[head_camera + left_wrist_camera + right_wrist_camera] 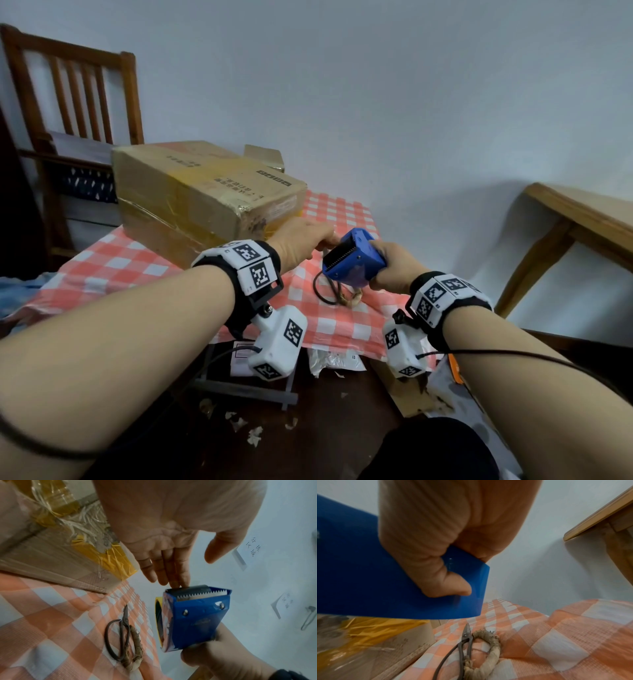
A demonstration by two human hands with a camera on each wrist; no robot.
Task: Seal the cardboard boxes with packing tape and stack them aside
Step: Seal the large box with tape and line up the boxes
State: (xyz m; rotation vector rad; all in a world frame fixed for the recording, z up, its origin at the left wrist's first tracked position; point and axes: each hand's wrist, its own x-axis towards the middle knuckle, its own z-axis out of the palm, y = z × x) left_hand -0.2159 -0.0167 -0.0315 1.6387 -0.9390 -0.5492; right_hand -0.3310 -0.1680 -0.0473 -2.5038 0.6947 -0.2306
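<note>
Both forearms reach in, right hand [387, 270] gripping one blue tape dispenser [354, 262], straight left fingers [183, 574] touching its toothed end, beside one taped-shut cardboard box [205, 192] and one pair of scissors [123, 635] on the checkered tablecloth [342, 318].

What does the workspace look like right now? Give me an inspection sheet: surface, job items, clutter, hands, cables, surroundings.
Surface: table under a red-and-white checked cloth, rumpled at the near edge.
Job's things: one cardboard box on the cloth, yellowish tape already on it, frayed at the corner; blue tape dispenser held above the cloth.
Clutter: scissors with one cloth-wrapped handle on the cloth; paper scraps and packaging on the floor below.
Grippers: right hand grips the dispenser; left hand has straight fingers touching at its toothed blade end.
Cables: a dark cable over the right forearm, another along the left.
Surroundings: wooden chair behind the box; second wooden table at right; pale wall.
</note>
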